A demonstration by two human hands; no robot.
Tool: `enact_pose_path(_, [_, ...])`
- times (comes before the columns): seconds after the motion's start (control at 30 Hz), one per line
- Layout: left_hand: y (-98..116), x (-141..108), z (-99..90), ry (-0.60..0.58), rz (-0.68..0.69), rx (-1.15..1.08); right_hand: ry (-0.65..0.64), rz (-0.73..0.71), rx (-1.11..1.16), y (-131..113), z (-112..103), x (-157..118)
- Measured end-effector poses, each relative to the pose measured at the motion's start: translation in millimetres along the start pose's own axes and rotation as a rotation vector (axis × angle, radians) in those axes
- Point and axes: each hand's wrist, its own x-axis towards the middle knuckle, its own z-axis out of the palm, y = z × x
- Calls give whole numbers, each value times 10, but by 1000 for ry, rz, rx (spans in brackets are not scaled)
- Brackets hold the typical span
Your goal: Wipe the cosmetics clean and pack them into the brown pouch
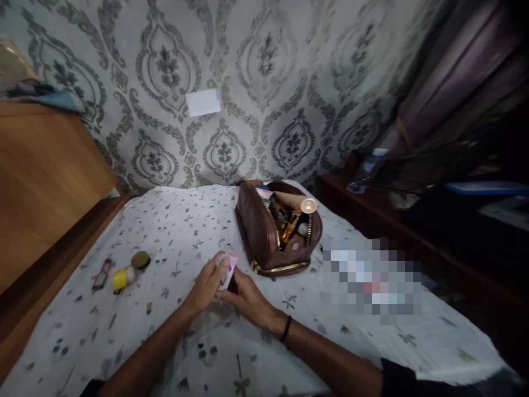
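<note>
Between my two hands is a small white bottle with a pink cap (227, 270), its cap end pointing up. My left hand (206, 284) wraps its fingers round the bottle from the left. From the right, my right hand (250, 298) grips its lower part, and a dark band circles that wrist. Just beyond them stands a brown toiletry bag (258, 226), unzipped at the top. Inside it lie a beige tube (295, 202), a gold-coloured item (291, 227) and several other small cosmetics, partly hidden by the bag's sides.
On the patterned white sheet (182, 231) at left lie a slim dark tube (101, 274), a yellow-capped container (119, 279) and a round olive tin (140, 259). A blurred-out patch covers something at right. A clear bottle (366, 172) stands on a dark ledge; a wooden panel (45, 182) borders the left.
</note>
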Motion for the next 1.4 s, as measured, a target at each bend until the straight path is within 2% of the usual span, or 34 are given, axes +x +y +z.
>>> enact_pose_path(0.07, [9, -1, -5, -50, 0, 34, -7, 22, -22, -30, -12, -2])
enact_pose_path(0.13, [23, -6, -2, -49, 18, 89, -23, 24, -22, -68, -29, 2])
enact_pose_path(0.27, [18, -38, 20, 55, 91, 270, -61, 19, 14, -126, -82, -1])
enact_pose_path(0.33, [-3, -54, 22, 84, 101, 321, -100, 71, 45, -136, -113, -12])
enact_pose_path(0.43, [-47, -65, 5, 89, 86, 300, -129, 168, 41, -135, -150, -30])
enact_pose_path(0.6, [-91, -52, -14, 129, 102, 251, -84, 216, 52, -130, -163, -39])
enact_pose_path(0.73, [-55, -16, -5, 135, 45, 225, -35, 324, 190, -127, -148, -37])
enact_pose_path(0.9, [-21, 59, -46, 135, -121, 111, -21, 377, 395, -142, -142, -43])
enact_pose_path(0.97, [-10, 89, -76, 90, -194, 51, -15, 357, 455, -152, -151, -40])
enact_pose_path(1.07, [40, 120, -122, -117, -254, -34, -25, 282, 507, -179, -173, -31])
enact_pose_path(1.17, [94, 125, -162, -249, -235, -24, 36, 98, 460, -226, -203, -30])
enact_pose_path(1.27, [75, 95, -198, -186, -226, 56, 82, -67, 266, -293, -246, -49])
enact_pose_path(1.4, [-52, 38, -269, -20, -305, 81, 28, -161, 57, -417, -329, -108])
